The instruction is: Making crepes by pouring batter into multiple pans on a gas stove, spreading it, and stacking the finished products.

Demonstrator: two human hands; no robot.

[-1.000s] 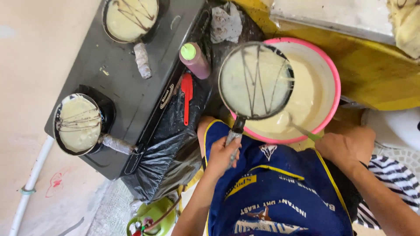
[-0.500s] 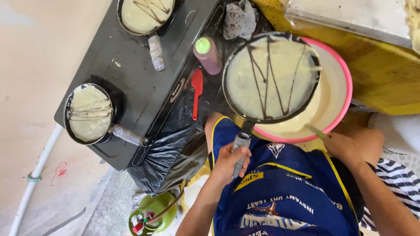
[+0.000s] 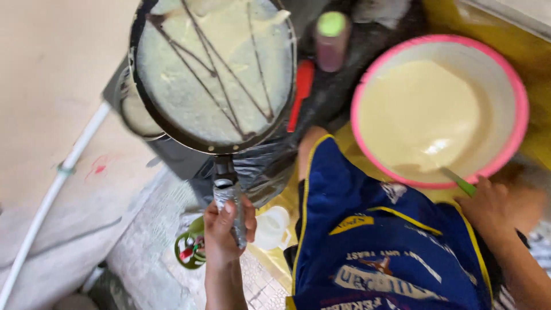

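Observation:
My left hand grips the foil-wrapped handle of a round black pan. The pan carries a thin pale layer of batter crossed by dark lines, and I hold it in the air above the black stove, left of the bowl. A pink-rimmed bowl of creamy batter sits at the right. At its near edge my right hand holds the green handle of a ladle whose head lies in the batter. My blue shorts fill the lower middle.
A second pan with batter shows partly under the held one. A green-capped bottle and a red tool lie between pan and bowl. Black plastic, a white jug and a white pipe lie below.
My left hand has swung the pan from above the pink bowl to the left, over the stove. The view has closed in. My right hand stays at the ladle.

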